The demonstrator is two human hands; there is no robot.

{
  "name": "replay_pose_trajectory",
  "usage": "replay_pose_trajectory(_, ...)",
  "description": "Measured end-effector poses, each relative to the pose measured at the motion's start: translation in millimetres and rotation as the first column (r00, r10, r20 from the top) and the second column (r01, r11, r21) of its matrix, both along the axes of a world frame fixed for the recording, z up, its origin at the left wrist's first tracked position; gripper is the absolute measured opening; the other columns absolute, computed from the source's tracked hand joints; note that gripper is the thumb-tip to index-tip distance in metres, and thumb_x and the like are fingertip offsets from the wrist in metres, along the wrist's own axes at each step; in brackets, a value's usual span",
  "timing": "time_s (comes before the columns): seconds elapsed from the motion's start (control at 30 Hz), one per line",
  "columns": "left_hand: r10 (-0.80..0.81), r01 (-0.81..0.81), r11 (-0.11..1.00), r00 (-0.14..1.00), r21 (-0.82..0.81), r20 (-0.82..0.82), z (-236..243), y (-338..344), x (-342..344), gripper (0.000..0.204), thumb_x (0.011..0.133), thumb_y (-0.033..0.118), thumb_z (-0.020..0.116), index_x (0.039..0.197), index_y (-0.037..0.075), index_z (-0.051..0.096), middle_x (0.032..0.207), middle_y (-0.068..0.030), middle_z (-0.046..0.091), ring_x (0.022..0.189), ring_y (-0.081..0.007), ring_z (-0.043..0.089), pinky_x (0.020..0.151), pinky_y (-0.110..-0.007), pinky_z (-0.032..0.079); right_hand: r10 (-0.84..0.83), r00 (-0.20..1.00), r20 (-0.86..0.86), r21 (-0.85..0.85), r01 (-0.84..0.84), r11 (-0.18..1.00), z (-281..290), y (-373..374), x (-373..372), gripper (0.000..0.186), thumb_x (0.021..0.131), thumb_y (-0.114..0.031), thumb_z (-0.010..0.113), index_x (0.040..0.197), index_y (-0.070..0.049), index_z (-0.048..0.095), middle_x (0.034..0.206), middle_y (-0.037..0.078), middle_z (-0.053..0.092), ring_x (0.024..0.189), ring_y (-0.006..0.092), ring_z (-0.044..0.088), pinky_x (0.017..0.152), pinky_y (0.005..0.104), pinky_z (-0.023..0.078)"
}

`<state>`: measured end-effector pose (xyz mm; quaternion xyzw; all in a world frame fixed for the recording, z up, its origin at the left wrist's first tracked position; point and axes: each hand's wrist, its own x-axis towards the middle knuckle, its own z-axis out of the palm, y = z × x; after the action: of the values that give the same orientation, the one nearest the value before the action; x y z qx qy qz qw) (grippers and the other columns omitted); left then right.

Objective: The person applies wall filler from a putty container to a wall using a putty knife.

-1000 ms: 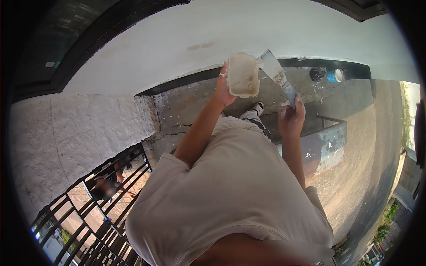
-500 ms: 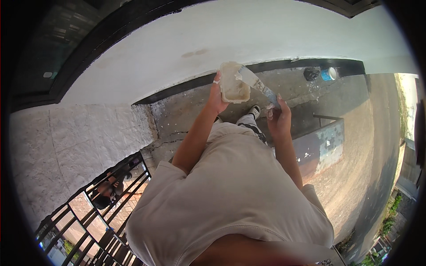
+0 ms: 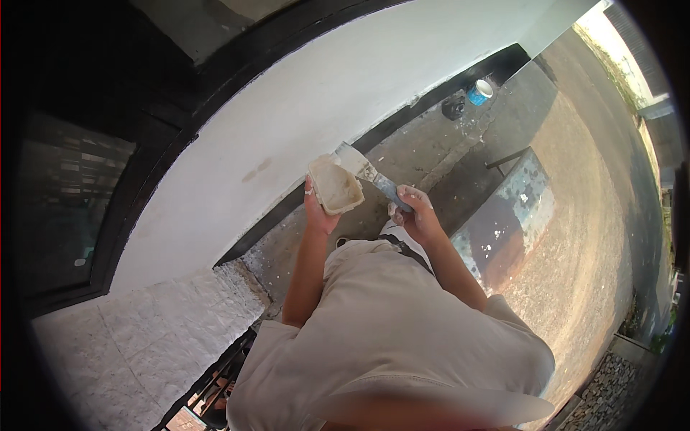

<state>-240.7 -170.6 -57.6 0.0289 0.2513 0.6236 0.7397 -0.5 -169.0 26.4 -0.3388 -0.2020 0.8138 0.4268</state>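
My left hand (image 3: 318, 212) is closed round the side of a small off-white plastic tub (image 3: 335, 188), whose inside is smeared with pale putty. In my right hand (image 3: 415, 212) is the grey-blue handle of a putty knife (image 3: 371, 174), its wide metal blade coated with putty. The blade's broad end lies at the tub's far right rim; whether it touches the rim I cannot tell. White smears mark the fingers of my right hand.
A white wall (image 3: 287, 115) with a black skirting band (image 3: 431, 108) runs in front of me. Beyond, a blue-and-white bucket (image 3: 480, 92) and a black bag (image 3: 453, 108) stand on the concrete floor. A paint-spattered low block (image 3: 514, 208) is at right, a rough white ledge (image 3: 158, 337) at left.
My view has turned, so the wall and bucket sit differently. Both hands, with tub and putty knife, appear lower and further left. The blade has shifted from over the tub toward its rim.
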Motion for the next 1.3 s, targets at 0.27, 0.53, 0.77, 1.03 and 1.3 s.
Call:
replay_pose_trajectory(0.27, 0.116, -0.118, 0.992, 0.991, -0.032, -0.061, 5.5, 40.6, 33.0, 0.072, 0.095, 0.068, 0.041, 0.147, 0.018, 0.041, 0.144, -0.0103, 0.050, 0.128, -0.0360, 0.052, 0.099, -0.067, 0.044, 0.224, 0.972, 0.065, 0.142, -0.231, 0.963, 5.2, 36.6, 40.2, 0.017, 0.099, -0.024, 0.060, 0.103, -0.007, 0.061, 0.079, 0.009, 0.069, 0.056, 0.0078, 0.055, 0.051, 0.0223, 0.040)
replay_pose_trajectory(0.53, -0.012, 0.012, 1.000, 1.000, 0.003, 0.001, 13.9, 94.9, 105.8, 0.074, 0.095, 0.069, 0.039, 0.148, 0.017, 0.040, 0.145, -0.0120, 0.049, 0.128, -0.0400, 0.051, 0.099, -0.072, 0.042, 0.022, 0.986, 0.164, 0.213, -0.057, 0.975, 12.7, 82.0, 118.0, 0.037, 0.096, -0.022, 0.066, 0.124, 0.002, 0.059, 0.080, 0.007, 0.069, 0.060, 0.0074, 0.055, 0.053, 0.0214, 0.040)
replay_pose_trajectory(0.77, -0.041, 0.044, 0.997, 0.998, -0.062, 0.042, -11.1, 123.9, 167.6, 0.078, 0.094, 0.069, 0.041, 0.147, 0.011, 0.042, 0.138, -0.0139, 0.055, 0.122, -0.0385, 0.056, 0.100, -0.068, 0.044, -0.093, 0.968, 0.234, 0.211, 0.043, 0.977, -3.7, 113.1, 184.7, 0.042, 0.095, -0.016, 0.066, 0.133, -0.002, 0.055, 0.079, 0.005, 0.067, 0.057, 0.0058, 0.053, 0.052, 0.0208, 0.039)
replay_pose_trajectory(1.03, 0.035, -0.034, 0.999, 0.999, -0.029, 0.028, -7.6, 120.4, 186.3, 0.078, 0.093, 0.068, 0.043, 0.147, 0.011, 0.043, 0.140, -0.0129, 0.054, 0.121, -0.0373, 0.057, 0.100, -0.064, 0.046, 0.021, 0.956, 0.292, 0.088, -0.049, 0.995, -48.9, 170.3, 208.3, 0.043, 0.097, -0.019, 0.062, 0.136, -0.002, 0.053, 0.074, 0.002, 0.060, 0.051, 0.0064, 0.047, 0.048, 0.0221, 0.038)
replay_pose_trajectory(1.3, 0.193, -0.188, 0.970, 0.981, -0.153, 0.018, -6.1, 112.4, 161.5, 0.074, 0.094, 0.067, 0.041, 0.146, 0.014, 0.044, 0.139, -0.0121, 0.055, 0.118, -0.0392, 0.059, 0.097, -0.066, 0.047, 0.108, 0.876, 0.470, -0.084, -0.077, 0.994, -162.1, 295.1, 138.8, 0.024, 0.096, -0.018, 0.059, 0.113, -0.002, 0.063, 0.068, -0.001, 0.053, 0.048, 0.0057, 0.043, 0.044, 0.0247, 0.038)
